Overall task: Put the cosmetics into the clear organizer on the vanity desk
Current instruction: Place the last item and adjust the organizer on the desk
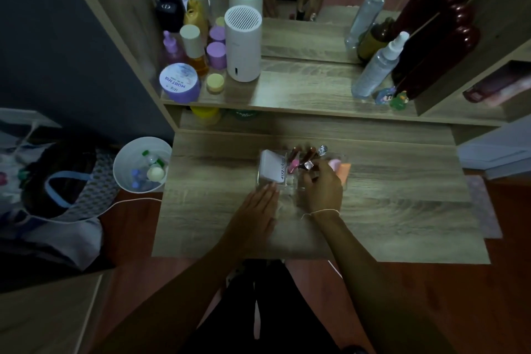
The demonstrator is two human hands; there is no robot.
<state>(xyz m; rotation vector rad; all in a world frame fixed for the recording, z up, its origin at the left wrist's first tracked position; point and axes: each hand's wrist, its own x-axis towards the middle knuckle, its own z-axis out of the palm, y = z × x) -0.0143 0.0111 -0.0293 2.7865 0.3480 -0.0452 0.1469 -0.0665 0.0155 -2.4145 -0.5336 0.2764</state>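
The clear organizer [265, 184] stands in the middle of the wooden desk top [388, 210]. Inside it are a white compact [273, 167], several dark lipstick tubes [304, 154], and a pink and an orange sponge [340, 168] at its right end. My right hand [321, 190] reaches over the organizer with its fingers closed on a small square-capped lipstick [309, 165] among the tubes. My left hand [255, 210] lies flat, fingers together, against the organizer's near left side.
On the upper shelf stand a white cylinder device [243, 43], purple jars [179, 82], amber bottles [195, 49] and clear spray bottles [379, 66] before a mirror. A white bin [143, 165] with bottles stands left of the desk, and a bag [57, 181] lies farther left.
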